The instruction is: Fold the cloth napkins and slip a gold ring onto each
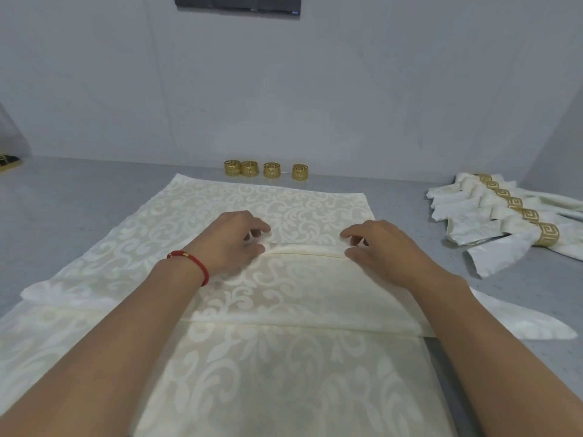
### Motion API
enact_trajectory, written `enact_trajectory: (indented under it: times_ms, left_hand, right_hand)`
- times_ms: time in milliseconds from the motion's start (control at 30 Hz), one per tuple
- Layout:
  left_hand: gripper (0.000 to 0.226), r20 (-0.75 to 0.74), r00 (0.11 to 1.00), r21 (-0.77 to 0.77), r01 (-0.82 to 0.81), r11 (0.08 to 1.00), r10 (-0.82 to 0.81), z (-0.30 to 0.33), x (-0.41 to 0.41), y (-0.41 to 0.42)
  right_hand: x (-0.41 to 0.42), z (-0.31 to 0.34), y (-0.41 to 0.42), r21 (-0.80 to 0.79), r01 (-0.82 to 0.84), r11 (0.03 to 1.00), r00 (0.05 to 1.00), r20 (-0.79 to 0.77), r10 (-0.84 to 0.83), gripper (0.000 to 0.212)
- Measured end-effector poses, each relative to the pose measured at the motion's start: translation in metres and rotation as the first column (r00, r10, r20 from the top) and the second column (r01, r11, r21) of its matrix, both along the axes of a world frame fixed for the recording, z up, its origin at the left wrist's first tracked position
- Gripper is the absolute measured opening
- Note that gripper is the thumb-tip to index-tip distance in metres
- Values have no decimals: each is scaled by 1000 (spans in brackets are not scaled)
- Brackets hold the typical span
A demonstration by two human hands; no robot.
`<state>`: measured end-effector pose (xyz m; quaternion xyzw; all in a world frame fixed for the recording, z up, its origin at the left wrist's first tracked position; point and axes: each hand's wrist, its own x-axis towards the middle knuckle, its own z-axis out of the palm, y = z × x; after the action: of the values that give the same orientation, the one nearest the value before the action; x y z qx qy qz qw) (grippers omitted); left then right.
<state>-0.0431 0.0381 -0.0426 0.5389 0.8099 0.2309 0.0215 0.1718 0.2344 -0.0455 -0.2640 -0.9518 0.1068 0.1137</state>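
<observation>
Cream damask napkin [277,288] lies spread on the grey table [79,197]. Left hand [232,239] and right hand [388,250] each pinch one end of a raised pleat [304,252] running left to right between them (both equally near). Four gold rings [266,169] wait beyond the far edge. No legible writing.

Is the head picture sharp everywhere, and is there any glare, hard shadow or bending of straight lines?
Head view: light is soft and even, with no glare and only faint shadows under the left hand and right hand; the rings and the napkin pattern are fairly sharp; the forearms near the bottom edge look smeared; the wide lens bends the counter edge.
</observation>
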Motion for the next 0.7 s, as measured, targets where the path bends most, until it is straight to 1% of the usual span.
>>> enact_trajectory:
  times_ms: [67,100,167,200,267,333,400,467,500,567,633,700]
  left_hand:
    - [7,-99,995,-49,-15,999,10,0,-1,3]
    - [7,-129,991,-49,-28,998,21,1,1,3]
    - [15,-194,980,-3,-43,999,41,1,3,2]
    - [18,-224,974,15,-40,999,42,1,4,2]
    - [20,-259,966,12,-21,1000,24,2,6,1]
    - [20,-240,971,-31,-1,1000,-7,4,6,-1]
    - [21,-160,987,-71,17,997,-28,7,6,-7]
    - [18,-85,995,-55,49,997,-53,8,6,-13]
    - [19,-68,995,-31,65,997,-67,7,4,-15]
    - [21,-48,996,9,74,997,-73,4,0,-17]
    - [21,-14,998,25,66,998,-65,2,-1,-17]
    - [19,11,999,41,49,998,-50,0,-1,-16]
  right_hand:
    - [0,1,0,71,-33,997,999,19,31,16]
    - [-1,0,-2,94,-34,995,999,0,34,12]
    - [-3,-1,-5,165,-26,986,998,-60,36,8]
    - [-5,-2,-7,212,-25,977,997,-69,41,10]
    - [-9,-5,-8,248,-38,968,997,-56,53,16]
    - [-10,-4,-8,225,-44,973,999,0,45,19]
    - [-8,-1,-8,179,-45,983,998,47,37,20]
    - [-4,0,-10,96,-24,995,1000,11,23,14]
    - [-2,0,-10,72,-14,997,999,-34,16,11]
    - [-1,-4,-8,78,-10,997,995,-96,18,12]
    - [0,-7,-6,36,-15,999,994,-112,19,9]
    - [1,-7,-5,-36,-30,999,996,-84,27,13]
